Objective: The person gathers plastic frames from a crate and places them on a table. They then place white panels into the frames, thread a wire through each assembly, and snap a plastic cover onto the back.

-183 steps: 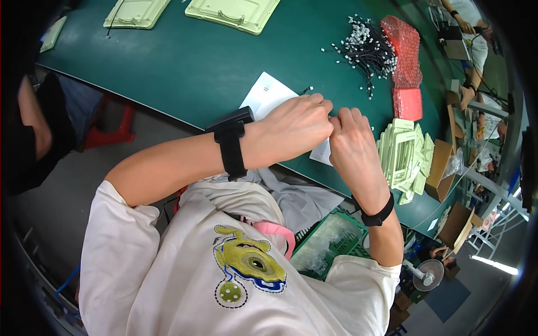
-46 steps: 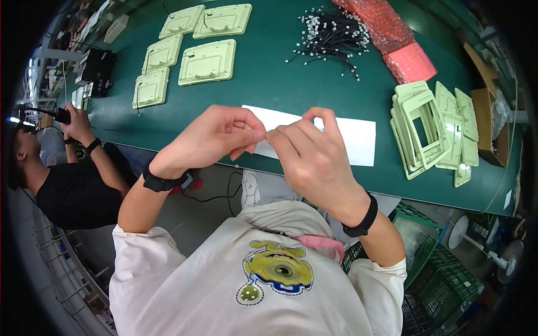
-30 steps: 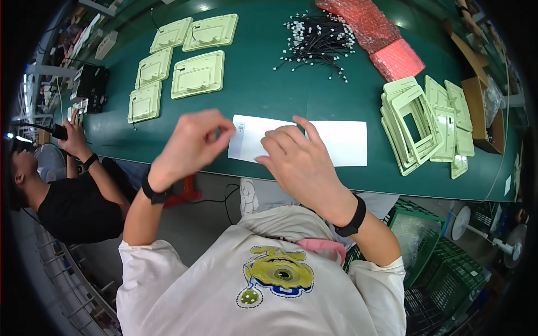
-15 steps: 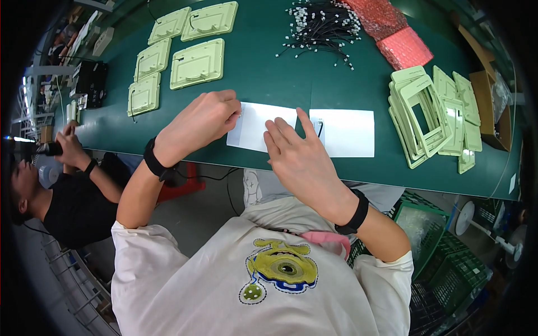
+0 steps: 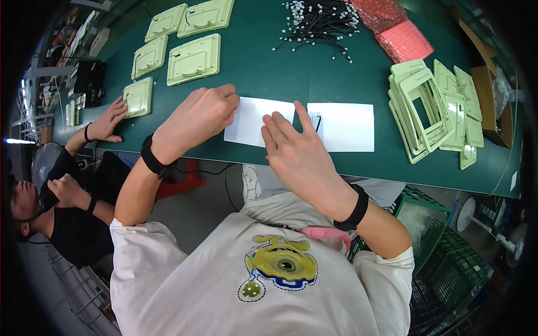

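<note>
Two flat white rectangular panels lie side by side on the green table. Over the left end of the left panel (image 5: 252, 110), my left hand (image 5: 196, 120) is closed, fingertips pinched together at its edge; whatever they hold is hidden. My right hand (image 5: 302, 151) rests across the same panel's right part, its fingers stretched out and slightly spread, nothing gripped. Just beyond that hand is the right white panel (image 5: 350, 129), which carries a short black cable (image 5: 319, 122) at its left end.
Pale green plastic housings (image 5: 194, 59) stand in rows at the back left. A co-worker's hand (image 5: 109, 119) touches the nearest one. Black cables with white connectors (image 5: 319, 25) are heaped at the back, beside pink bubble wrap (image 5: 404, 42). Pale green frames (image 5: 420, 106) are stacked right, near a cardboard box (image 5: 487, 106).
The co-worker at left has reached a hand onto the nearest pale green housing, which now sits slightly turned. My hands hold nearly the same positions over the left panel.
</note>
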The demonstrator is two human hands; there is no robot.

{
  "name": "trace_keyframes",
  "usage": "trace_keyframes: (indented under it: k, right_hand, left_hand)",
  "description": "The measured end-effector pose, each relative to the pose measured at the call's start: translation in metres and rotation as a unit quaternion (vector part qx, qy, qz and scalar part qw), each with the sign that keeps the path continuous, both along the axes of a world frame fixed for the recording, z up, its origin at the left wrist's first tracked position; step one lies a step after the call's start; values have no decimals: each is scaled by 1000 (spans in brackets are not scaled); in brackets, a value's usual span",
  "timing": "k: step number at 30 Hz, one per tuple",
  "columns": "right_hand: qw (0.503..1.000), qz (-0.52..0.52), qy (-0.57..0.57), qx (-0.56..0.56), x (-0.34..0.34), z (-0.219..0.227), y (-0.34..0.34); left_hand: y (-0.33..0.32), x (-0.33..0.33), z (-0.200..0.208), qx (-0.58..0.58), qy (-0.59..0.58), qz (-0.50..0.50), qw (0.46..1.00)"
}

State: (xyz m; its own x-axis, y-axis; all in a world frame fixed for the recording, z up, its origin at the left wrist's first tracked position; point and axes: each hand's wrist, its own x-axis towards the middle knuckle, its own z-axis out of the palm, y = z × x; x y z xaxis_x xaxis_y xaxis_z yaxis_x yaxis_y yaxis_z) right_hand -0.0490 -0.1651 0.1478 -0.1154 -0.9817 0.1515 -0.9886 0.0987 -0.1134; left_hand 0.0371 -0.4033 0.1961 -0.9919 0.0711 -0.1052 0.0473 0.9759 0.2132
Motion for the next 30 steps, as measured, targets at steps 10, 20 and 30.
trace_keyframes:
  k: [10, 20, 30]
  right_hand:
    - [1000, -3, 8, -12, 1, 0, 0]
    - [1000, 0, 5, -3, 1, 2, 0]
    - [1000, -1, -3, 3, 1, 2, 1]
  left_hand:
    - [6, -6, 4, -92, -20, -39, 995]
    - [3, -6, -1, -85, -21, -36, 996]
    - [3, -4, -4, -58, -20, -31, 998]
